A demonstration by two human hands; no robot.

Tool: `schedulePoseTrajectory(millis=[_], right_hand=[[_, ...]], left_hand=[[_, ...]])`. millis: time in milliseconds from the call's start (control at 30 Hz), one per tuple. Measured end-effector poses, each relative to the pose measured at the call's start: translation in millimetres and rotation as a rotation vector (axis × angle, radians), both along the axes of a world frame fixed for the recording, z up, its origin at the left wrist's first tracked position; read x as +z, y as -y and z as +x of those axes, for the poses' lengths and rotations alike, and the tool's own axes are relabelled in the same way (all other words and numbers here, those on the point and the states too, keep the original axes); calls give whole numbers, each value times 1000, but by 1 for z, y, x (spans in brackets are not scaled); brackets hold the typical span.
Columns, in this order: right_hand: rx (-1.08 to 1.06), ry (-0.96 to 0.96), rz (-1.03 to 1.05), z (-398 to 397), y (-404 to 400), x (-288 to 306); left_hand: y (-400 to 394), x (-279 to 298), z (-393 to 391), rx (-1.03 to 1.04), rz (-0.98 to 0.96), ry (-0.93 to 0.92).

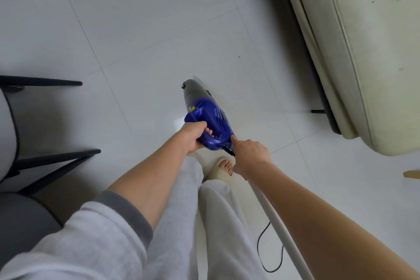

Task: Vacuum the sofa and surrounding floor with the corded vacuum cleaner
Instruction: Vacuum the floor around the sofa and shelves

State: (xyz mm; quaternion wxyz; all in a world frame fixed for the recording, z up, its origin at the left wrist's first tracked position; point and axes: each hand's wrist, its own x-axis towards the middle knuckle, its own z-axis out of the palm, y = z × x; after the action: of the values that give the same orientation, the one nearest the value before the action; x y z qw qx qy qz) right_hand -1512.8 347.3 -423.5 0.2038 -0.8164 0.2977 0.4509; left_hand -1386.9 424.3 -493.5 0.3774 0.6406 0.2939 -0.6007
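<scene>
Above the white tiled floor (136, 29), just left of the sofa (363, 52): blue vacuum cleaner (209, 118), nose pointing down. Left hand (193, 136) curled tight around its handle. Right hand (250, 154) at the rear end, forefinger straight and touching the casing, other fingers curled round the black cord (270, 245).

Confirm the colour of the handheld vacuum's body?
Glossy blue body on the vacuum, grey nose cone; clearest in the head view.
</scene>
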Motion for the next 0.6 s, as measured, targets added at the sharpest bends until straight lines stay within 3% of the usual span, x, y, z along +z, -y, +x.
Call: schedulePoseTrajectory(millis=[267, 600], right_hand=[[-71, -32, 75, -12, -16, 0], [-126, 143, -39, 22, 20, -15]], left_hand=[[-13, -9, -7, -84, 33, -8], [43, -2, 35, -129, 14, 78]])
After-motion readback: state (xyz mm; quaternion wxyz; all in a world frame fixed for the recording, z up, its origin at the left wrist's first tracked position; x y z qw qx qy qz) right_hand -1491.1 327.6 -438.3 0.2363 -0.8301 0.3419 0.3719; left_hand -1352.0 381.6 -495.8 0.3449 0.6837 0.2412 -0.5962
